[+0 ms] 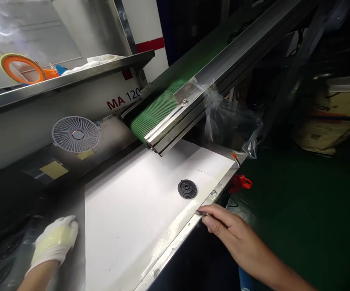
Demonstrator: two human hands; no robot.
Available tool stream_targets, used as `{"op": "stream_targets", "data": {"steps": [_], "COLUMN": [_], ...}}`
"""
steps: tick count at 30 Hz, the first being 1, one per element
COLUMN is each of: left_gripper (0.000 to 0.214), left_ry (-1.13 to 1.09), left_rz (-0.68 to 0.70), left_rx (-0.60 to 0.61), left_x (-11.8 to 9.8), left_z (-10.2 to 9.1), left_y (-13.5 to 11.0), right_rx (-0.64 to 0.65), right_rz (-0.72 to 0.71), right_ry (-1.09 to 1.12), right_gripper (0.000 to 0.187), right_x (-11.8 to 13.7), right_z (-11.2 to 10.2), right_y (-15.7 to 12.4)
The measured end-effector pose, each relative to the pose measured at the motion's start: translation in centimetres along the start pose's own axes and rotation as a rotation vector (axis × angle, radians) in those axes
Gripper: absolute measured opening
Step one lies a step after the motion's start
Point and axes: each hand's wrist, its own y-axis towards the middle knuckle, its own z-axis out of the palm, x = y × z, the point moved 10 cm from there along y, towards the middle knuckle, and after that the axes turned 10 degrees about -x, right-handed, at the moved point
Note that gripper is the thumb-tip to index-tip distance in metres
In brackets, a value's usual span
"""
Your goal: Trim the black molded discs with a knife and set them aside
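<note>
On the white sheet (126,202) covering the worktable lies a round black part (187,188) with ringed edges and a hub in its middle. My right hand (220,222), bare, is at the table's front edge, just below that part and apart from it. Its thumb and forefinger pinch a small thin tool (200,212) with a dark, blade-like tip; the palm hides the rest. My left hand (55,240) wears a white glove with a yellowish patch. It is left of the sheet, fingers curled in, their undersides hidden. Beside it are dark parts in clear plastic (7,258), dim and blurred.
A green ribbed conveyor belt (163,103) with a metal side rail slopes down to the sheet's far edge. Clear plastic film (217,109) hangs from the rail. A round grey grille (76,134) stands behind. Orange tape (22,68) sits on a shelf. A red-handled tool (241,182) hangs right.
</note>
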Motion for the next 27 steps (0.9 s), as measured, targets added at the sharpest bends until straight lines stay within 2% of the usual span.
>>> {"op": "stream_targets", "data": {"steps": [2, 6, 7, 9, 11, 12, 14, 16, 19, 20, 21, 23, 24, 25, 27], "left_gripper": [0.042, 0.045, 0.044, 0.039, 0.025, 0.019, 0.014, 0.024, 0.042, 0.043, 0.040, 0.028, 0.022, 0.017, 0.014], "left_ry": [-0.096, -0.411, -0.469, -0.558, -0.638, -0.692, -0.836, -1.006, -1.273, -1.447, -1.710, -2.113, -2.233, -2.283, -2.315], "left_rz": [0.127, 0.442, 0.472, 0.489, 0.445, 0.409, 0.305, 0.171, -0.059, -0.214, -0.467, -0.932, -1.106, -1.206, -1.292], "left_rx": [0.028, 0.179, 0.219, 0.312, 0.377, 0.398, 0.412, 0.401, 0.405, 0.425, 0.457, 0.440, 0.395, 0.333, 0.229], "left_x": [-7.0, -25.7, -29.7, -36.0, -38.9, -39.0, -36.9, -32.3, -24.0, -21.4, -19.0, -15.9, -15.0, -14.2, -13.3], "left_z": [0.1, 1.8, 2.3, 3.3, 3.8, 3.7, 3.1, 2.0, 0.5, 0.5, 0.9, 2.0, 2.5, 2.8, 3.3], "left_y": [-0.4, -4.5, -5.7, -7.5, -8.2, -8.2, -7.8, -7.7, -9.2, -10.1, -11.4, -14.2, -15.5, -16.4, -17.4], "right_rx": [-0.064, -0.162, -0.179, -0.207, -0.225, -0.229, -0.210, -0.142, 0.007, 0.061, 0.113, 0.206, 0.245, 0.277, 0.318], "right_rz": [0.013, -0.001, -0.013, -0.035, -0.063, -0.081, -0.118, -0.142, -0.200, -0.231, -0.264, -0.322, -0.343, -0.360, -0.387], "right_ry": [-0.001, -0.021, -0.045, -0.102, -0.153, -0.180, -0.242, -0.302, -0.369, -0.386, -0.399, -0.422, -0.435, -0.449, -0.490], "right_gripper": [0.029, 0.029, 0.029, 0.030, 0.033, 0.033, 0.032, 0.029, 0.028, 0.028, 0.028, 0.028, 0.028, 0.027, 0.027], "right_x": [-0.2, 0.1, 0.3, 0.7, 1.3, 1.6, 2.4, 3.2, 4.6, 5.2, 5.7, 6.5, 6.7, 6.8, 6.8], "right_z": [-1.2, -2.2, -2.2, -2.2, -2.1, -1.9, -1.0, 0.8, 5.1, 6.8, 8.5, 11.8, 13.3, 14.5, 16.4], "right_y": [0.6, 1.6, 1.7, 1.8, 1.7, 1.7, 1.5, 1.2, 0.4, 0.0, -0.4, -1.4, -1.8, -2.2, -2.8]}}
